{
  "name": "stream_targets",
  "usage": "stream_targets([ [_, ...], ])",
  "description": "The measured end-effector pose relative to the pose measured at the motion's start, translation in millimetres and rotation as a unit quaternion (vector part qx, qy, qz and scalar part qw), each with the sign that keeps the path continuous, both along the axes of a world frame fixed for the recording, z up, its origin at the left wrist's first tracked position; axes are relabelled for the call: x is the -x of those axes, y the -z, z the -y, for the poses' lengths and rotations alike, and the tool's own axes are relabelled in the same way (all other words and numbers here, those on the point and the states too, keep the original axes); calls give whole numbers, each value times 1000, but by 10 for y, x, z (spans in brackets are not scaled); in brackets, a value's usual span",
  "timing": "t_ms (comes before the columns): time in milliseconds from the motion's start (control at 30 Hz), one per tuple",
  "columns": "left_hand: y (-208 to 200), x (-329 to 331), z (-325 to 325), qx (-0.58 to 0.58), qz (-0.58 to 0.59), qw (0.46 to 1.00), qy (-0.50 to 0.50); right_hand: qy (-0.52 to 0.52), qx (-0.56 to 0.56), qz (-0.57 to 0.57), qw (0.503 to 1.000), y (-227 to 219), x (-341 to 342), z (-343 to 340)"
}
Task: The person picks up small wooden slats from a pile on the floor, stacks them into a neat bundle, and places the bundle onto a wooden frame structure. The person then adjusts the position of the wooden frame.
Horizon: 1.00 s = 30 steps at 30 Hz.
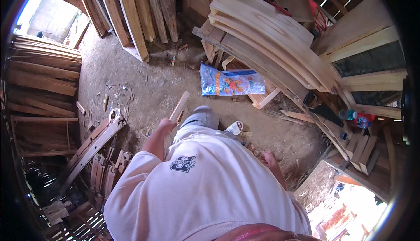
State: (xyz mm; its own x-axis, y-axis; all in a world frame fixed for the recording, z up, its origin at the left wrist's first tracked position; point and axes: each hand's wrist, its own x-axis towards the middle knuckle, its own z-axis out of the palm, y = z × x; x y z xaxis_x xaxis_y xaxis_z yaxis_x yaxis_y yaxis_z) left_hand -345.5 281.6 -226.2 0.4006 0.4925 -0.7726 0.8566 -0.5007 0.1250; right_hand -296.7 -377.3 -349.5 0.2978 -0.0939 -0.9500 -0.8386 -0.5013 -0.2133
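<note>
grips a wooden strip (180, 105) in the left hand (166, 126); cannot tell open from closed in the right hand (269, 159).

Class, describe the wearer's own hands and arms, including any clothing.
The left hand and right hand are gloveless. The forearms are bare below the loose, plain sleeves of a pale, pinkish-white shirt with a dark chest print.

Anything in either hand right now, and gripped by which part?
The left hand holds a wooden piece by its near end; nothing shows in the right hand.
</note>
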Motion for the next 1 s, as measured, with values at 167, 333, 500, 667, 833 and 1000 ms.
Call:
stream_targets([
  [167,117,-368,-136,-1,-9,995,98,30,12,8,999,-172,81,-76],
  [333,327,-1061,-111,42,-18,972,232,28,34,21,999,-136,-57,-454],
  [500,746,-1472,-35,117,31,933,338,-70,23,91,993,91,-446,-1093],
  [667,987,-1971,235,133,63,897,416,-185,31,145,972,946,-549,-1772],
  [833,1856,-2257,527,87,108,874,465,-386,50,118,914,1731,-798,-2343],
  [1000,2757,-2617,643,93,144,859,483,-500,135,187,835,2949,-1445,-2587],
])
